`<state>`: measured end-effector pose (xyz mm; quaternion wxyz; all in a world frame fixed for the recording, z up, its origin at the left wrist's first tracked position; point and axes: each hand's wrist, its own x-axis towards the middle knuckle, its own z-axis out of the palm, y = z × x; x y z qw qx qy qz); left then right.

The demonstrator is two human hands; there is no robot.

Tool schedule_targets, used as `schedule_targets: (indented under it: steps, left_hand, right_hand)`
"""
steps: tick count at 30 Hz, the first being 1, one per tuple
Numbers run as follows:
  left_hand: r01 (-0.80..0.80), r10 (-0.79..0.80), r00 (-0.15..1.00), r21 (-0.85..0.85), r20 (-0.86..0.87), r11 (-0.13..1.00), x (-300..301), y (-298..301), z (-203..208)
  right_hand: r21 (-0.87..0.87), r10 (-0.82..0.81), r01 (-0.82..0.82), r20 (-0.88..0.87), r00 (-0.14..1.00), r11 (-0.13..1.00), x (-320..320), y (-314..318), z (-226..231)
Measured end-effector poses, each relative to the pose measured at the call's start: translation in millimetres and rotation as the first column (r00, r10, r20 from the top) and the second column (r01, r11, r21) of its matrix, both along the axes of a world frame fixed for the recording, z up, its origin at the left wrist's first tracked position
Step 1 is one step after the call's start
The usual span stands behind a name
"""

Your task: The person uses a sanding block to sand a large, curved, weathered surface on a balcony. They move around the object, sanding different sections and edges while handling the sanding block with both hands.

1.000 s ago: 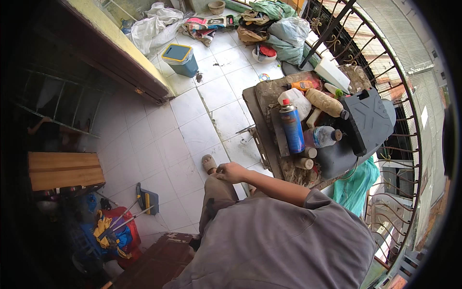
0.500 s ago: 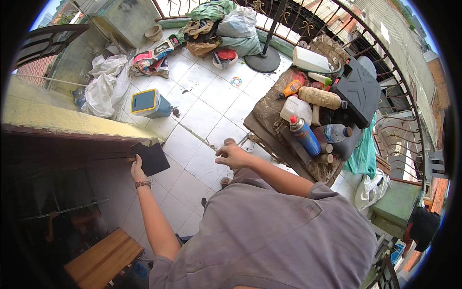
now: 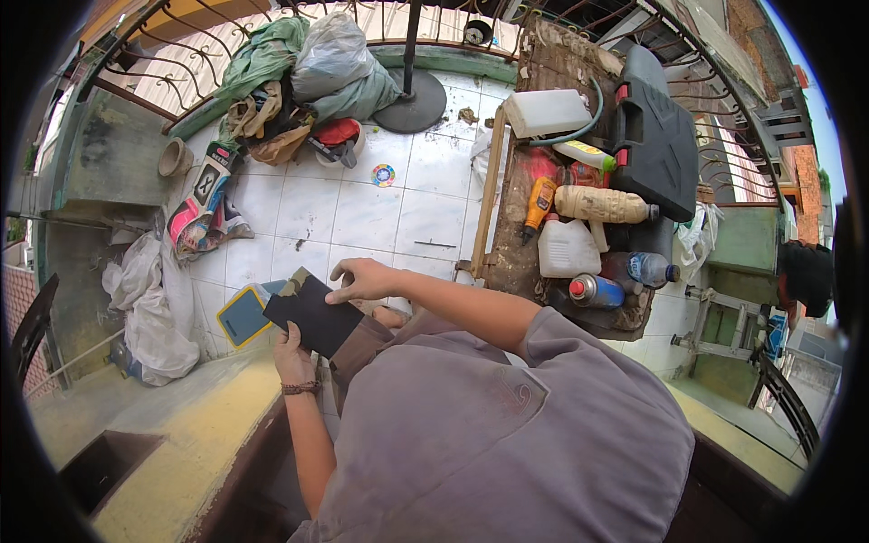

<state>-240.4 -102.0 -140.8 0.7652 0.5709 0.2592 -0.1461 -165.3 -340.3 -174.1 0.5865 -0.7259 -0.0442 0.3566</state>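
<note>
Holds a black flat piece (image 3: 328, 319) by its lower left edge, with the left hand's (image 3: 292, 360) thumb and fingers closed on it, in front of the grey shirt (image 3: 507, 434). Has the right hand (image 3: 364, 279) at the upper right edge of the piece, with fingers loosely curled and parted from the thumb (touching or just clear of the edge, impossible to tell). Faces a blue-grey, yellow-rimmed bin (image 3: 243, 317) beyond the piece, with a worn brown table (image 3: 561, 63) to the right bearing a black case (image 3: 656, 149), a white jug (image 3: 568, 249) and a blue can (image 3: 599, 290).
</note>
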Motion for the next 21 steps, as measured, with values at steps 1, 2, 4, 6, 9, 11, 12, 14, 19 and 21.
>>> schedule_targets:
  steps: [1, 2, 4, 6, 9, 11, 12, 14, 19, 21]
  left_hand:
    - [0.054, -0.054, 0.998, 0.007, 0.008, 0.999, 25, 10, -2]
    - [0.111, -0.111, 0.994, 0.013, -0.02, 0.994, 55, 16, -2]
    - [0.218, -0.222, 0.974, -0.08, -0.049, 0.973, 112, 16, -15]
    - [0.292, -0.315, 0.944, -0.191, -0.101, 0.937, 164, 26, -34]
    - [0.394, -0.431, 0.893, -0.241, -0.127, 0.887, 234, 28, -25]
    - [0.482, -0.497, 0.862, -0.14, -0.101, 0.865, 270, 39, -19]
    - [0.493, -0.509, 0.853, -0.143, -0.117, 0.858, 280, 52, -27]
    - [0.543, -0.559, 0.815, -0.138, -0.154, 0.829, 310, 82, -45]
    - [0.487, -0.465, 0.843, 0.016, -0.27, 0.874, 373, 182, -93]
    - [0.387, -0.287, 0.88, 0.224, -0.378, 0.894, 382, 237, -135]
  right_hand:
    - [0.044, -0.029, 0.034, -0.1, 0.995, 0.998, 12, 4, 1]
    - [0.089, -0.044, 0.062, -0.19, 0.981, 0.994, 29, 11, 2]
    - [0.185, -0.131, 0.206, -0.35, 0.928, 0.961, 58, 22, -9]
    - [0.157, -0.236, 0.351, -0.492, 0.838, 0.923, 90, 29, 21]
    - [0.244, -0.317, 0.599, -0.667, 0.675, 0.763, 135, 36, 20]
    - [0.221, -0.39, 0.641, -0.636, 0.666, 0.735, 168, 56, 27]
    - [0.179, -0.387, 0.599, -0.615, 0.687, 0.78, 186, 68, 26]
    - [0.11, -0.389, 0.537, -0.571, 0.723, 0.837, 221, 93, 24]
    - [0.073, -0.468, 0.538, -0.407, 0.785, 0.84, 323, 152, -15]
    - [0.026, -0.523, 0.577, -0.392, 0.757, 0.816, 366, 163, -49]
